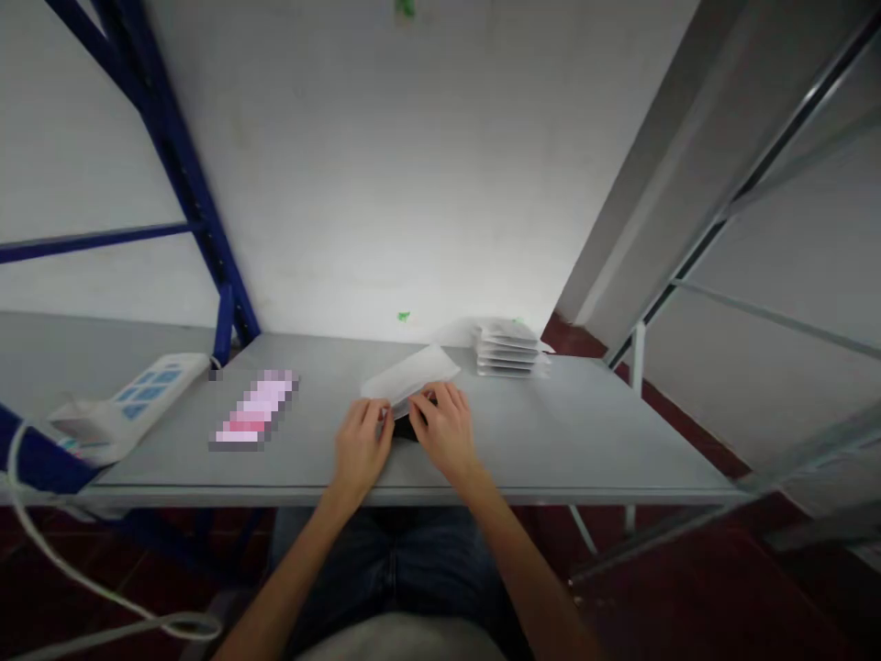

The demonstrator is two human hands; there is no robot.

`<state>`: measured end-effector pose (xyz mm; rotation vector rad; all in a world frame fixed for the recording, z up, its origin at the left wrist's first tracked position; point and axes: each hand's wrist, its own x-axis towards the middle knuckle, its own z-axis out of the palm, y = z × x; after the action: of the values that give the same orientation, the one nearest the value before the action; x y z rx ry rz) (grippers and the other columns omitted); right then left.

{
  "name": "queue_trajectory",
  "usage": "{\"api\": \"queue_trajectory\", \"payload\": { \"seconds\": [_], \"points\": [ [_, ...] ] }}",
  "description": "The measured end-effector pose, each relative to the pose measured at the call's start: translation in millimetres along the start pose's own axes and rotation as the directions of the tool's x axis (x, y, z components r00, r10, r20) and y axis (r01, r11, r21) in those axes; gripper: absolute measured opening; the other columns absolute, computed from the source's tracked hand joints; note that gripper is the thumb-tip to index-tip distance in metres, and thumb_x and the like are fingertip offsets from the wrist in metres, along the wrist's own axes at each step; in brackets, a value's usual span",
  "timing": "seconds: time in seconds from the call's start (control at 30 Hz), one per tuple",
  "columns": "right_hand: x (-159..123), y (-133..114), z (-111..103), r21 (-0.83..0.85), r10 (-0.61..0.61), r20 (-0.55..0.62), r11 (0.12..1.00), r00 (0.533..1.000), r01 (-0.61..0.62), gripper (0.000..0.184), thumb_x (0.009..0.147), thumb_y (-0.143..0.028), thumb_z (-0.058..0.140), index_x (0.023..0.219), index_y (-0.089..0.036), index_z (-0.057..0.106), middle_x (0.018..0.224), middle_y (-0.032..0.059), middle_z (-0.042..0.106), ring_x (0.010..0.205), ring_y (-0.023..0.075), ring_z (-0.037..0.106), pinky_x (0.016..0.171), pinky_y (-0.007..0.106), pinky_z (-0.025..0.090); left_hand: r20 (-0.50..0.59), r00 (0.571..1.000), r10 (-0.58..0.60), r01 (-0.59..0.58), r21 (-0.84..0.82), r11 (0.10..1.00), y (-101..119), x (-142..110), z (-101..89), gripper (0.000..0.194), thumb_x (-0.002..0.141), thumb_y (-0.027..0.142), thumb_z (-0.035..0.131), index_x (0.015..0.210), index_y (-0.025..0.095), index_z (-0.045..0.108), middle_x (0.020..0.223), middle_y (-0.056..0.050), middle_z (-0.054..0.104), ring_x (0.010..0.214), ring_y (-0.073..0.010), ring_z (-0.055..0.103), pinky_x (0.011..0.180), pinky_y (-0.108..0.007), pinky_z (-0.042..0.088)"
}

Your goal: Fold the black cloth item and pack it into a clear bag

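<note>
Between my two hands lies a white envelope-like packet [409,375], its long side slanting up to the right over the grey table. My left hand [363,439] pinches the packet's near edge at its left end. Farther right along that edge, my right hand [444,424] has its thumb and fingers closed on the packet too. A black item [407,429] shows under the near edge, between the hands; its kind is mostly hidden. Back and to the right stands a stack of similar white packets [507,349].
The grey table [585,441] meets a white wall behind. At the left lie a blurred pink-and-white phone-like object [256,408] and a white box with blue markings [148,395]. A blue metal frame [185,174] rises at the left; a white cable [69,569] hangs there.
</note>
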<state>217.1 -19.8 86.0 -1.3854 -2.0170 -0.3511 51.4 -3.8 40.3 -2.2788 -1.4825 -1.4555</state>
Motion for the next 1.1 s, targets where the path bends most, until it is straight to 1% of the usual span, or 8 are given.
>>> {"api": "queue_trajectory", "payload": {
  "seconds": [0.07, 0.17, 0.3, 0.37, 0.53, 0.7, 0.87, 1.1],
  "points": [
    [5, -2, 2, -0.032, -0.017, 0.024, 0.999, 1.000, 0.018, 0.019, 0.102, -0.023, 0.055, 0.101, -0.023, 0.074, 0.106, 0.0087, 0.070, 0.105, 0.0258, 0.058, 0.092, 0.039, 0.043, -0.003, 1.000, 0.002, -0.002, 0.005, 1.000, -1, 0, 0.3, 0.013, 0.103, 0.028, 0.049, 0.100, 0.024, 0.060, 0.091, -0.005, 0.062, 0.089, -0.0237, 0.061, 0.078, -0.035, 0.049],
    [10, -5, 6, -0.035, -0.070, 0.067, 0.997, 0.995, 0.072, 0.020, 0.102, -0.019, 0.054, 0.111, -0.021, 0.071, 0.111, 0.0095, 0.072, 0.114, 0.0260, 0.058, 0.103, 0.041, 0.041, -0.003, 1.000, -0.005, 0.005, 0.002, 1.000, -2, 0, 0.7, 0.014, 0.104, 0.028, 0.047, 0.100, 0.023, 0.060, 0.093, -0.006, 0.062, 0.089, -0.0236, 0.061, 0.078, -0.035, 0.049],
    [13, -10, 12, -0.069, -0.013, 0.113, 0.997, 0.993, 0.021, 0.025, 0.103, -0.018, 0.050, 0.122, -0.017, 0.067, 0.100, 0.0096, 0.075, 0.102, 0.0240, 0.066, 0.115, 0.041, 0.034, -0.001, 1.000, -0.014, 0.014, -0.009, 1.000, -4, 0, 1.1, 0.014, 0.104, 0.027, 0.046, 0.101, 0.023, 0.059, 0.093, -0.006, 0.062, 0.088, -0.0232, 0.062, 0.078, -0.034, 0.049],
    [17, -12, 13, -0.085, 0.002, 0.162, 0.996, 0.987, 0.011, 0.027, 0.103, -0.017, 0.049, 0.124, -0.016, 0.065, 0.095, 0.0090, 0.076, 0.096, 0.0234, 0.068, 0.112, 0.040, 0.038, -0.013, 1.000, -0.025, 0.025, -0.019, 1.000, -4, -1, 1.1, 0.014, 0.104, 0.027, 0.046, 0.101, 0.023, 0.059, 0.094, -0.006, 0.062, 0.089, -0.0235, 0.062, 0.079, -0.035, 0.049],
    [27, -12, 11, -0.081, -0.008, 0.267, 0.996, 0.964, 0.031, 0.029, 0.100, -0.022, 0.058, 0.128, -0.020, 0.063, 0.099, 0.0082, 0.078, 0.097, 0.0249, 0.070, 0.100, 0.038, 0.047, -0.073, 0.994, -0.078, 0.073, -0.063, 0.995, -3, -1, 0.1, 0.013, 0.103, 0.030, 0.050, 0.100, 0.023, 0.060, 0.094, -0.006, 0.064, 0.088, -0.0227, 0.063, 0.080, -0.036, 0.051],
    [33, -8, 10, -0.080, 0.021, 0.281, 0.997, 0.959, 0.001, 0.040, 0.095, -0.034, 0.070, 0.134, -0.024, 0.061, 0.108, 0.0076, 0.076, 0.101, 0.0274, 0.070, 0.086, 0.036, 0.052, -0.110, 0.988, -0.110, 0.102, -0.069, 0.992, -3, 0, -0.8, 0.013, 0.101, 0.033, 0.052, 0.098, 0.023, 0.060, 0.085, -0.003, 0.061, 0.081, -0.0218, 0.060, 0.077, -0.035, 0.049],
    [39, -8, 8, -0.098, 0.056, 0.309, 0.995, 0.949, -0.027, 0.048, 0.093, -0.043, 0.074, 0.135, -0.027, 0.060, 0.111, 0.0084, 0.075, 0.101, 0.0276, 0.070, 0.081, 0.035, 0.053, -0.123, 0.983, -0.136, 0.134, -0.027, 0.991, -5, 1, -0.1, 0.014, 0.098, 0.037, 0.058, 0.091, 0.025, 0.059, 0.080, -0.002, 0.058, 0.079, -0.0230, 0.059, 0.077, -0.036, 0.049],
    [45, -2, 1, -0.140, 0.093, 0.298, 0.989, 0.950, -0.052, 0.056, 0.089, -0.048, 0.077, 0.138, -0.028, 0.058, 0.112, 0.0082, 0.075, 0.099, 0.0274, 0.071, 0.078, 0.034, 0.054, -0.088, 0.993, -0.073, 0.068, -0.067, 0.995, -4, 2, 1.5, 0.007, 0.095, 0.032, 0.061, 0.094, 0.025, 0.062, 0.094, -0.006, 0.063, 0.095, -0.0258, 0.063, 0.088, -0.040, 0.052]
  ]
}}
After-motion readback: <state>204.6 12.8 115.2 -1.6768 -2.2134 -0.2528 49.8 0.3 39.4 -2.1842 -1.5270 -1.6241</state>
